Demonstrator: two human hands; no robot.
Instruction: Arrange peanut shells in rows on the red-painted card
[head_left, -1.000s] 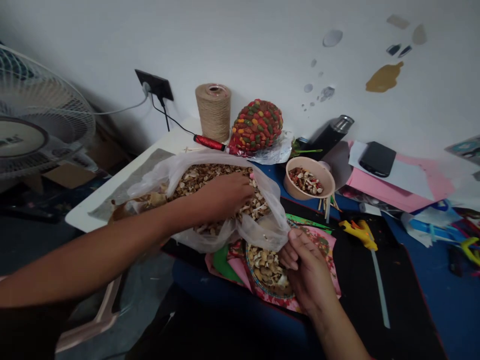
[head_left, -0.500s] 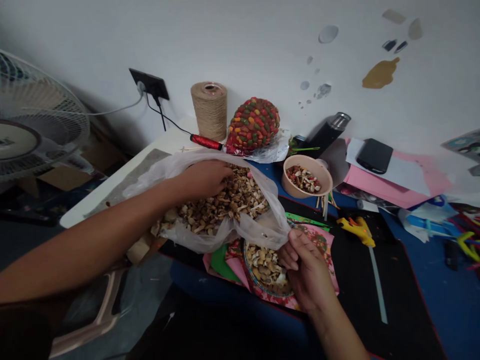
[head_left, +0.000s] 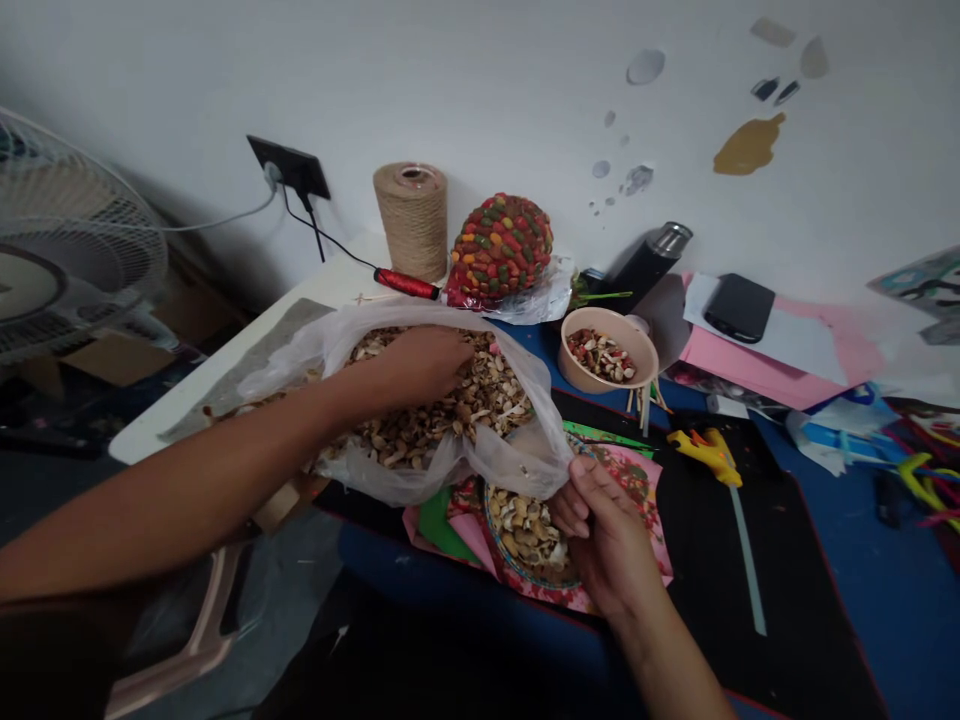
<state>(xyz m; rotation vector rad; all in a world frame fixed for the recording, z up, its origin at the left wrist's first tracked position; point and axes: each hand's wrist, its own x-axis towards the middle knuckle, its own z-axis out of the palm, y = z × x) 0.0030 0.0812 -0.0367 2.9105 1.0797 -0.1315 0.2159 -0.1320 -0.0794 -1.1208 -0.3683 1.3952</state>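
A clear plastic bag (head_left: 495, 462) lies open on the table, full of pale nutshells (head_left: 420, 425). My left hand (head_left: 424, 362) is down inside the bag among the shells, fingers curled into them. My right hand (head_left: 600, 535) pinches the bag's near right rim, holding it above a round plate (head_left: 517, 540) that carries more shells and rests on pink patterned paper (head_left: 637, 480).
A tan bowl (head_left: 609, 350) of shells stands behind, with a jute twine spool (head_left: 412, 218), a ball covered in coloured shells (head_left: 501, 246), a black flask (head_left: 645, 262) and a phone (head_left: 739, 306). A yellow glue gun (head_left: 705, 452) lies right; a fan (head_left: 67, 255) stands left.
My left hand has shifted within the bag, first back and left, then slightly forward, stirring the shells. My right hand has kept its hold on the bag's rim.
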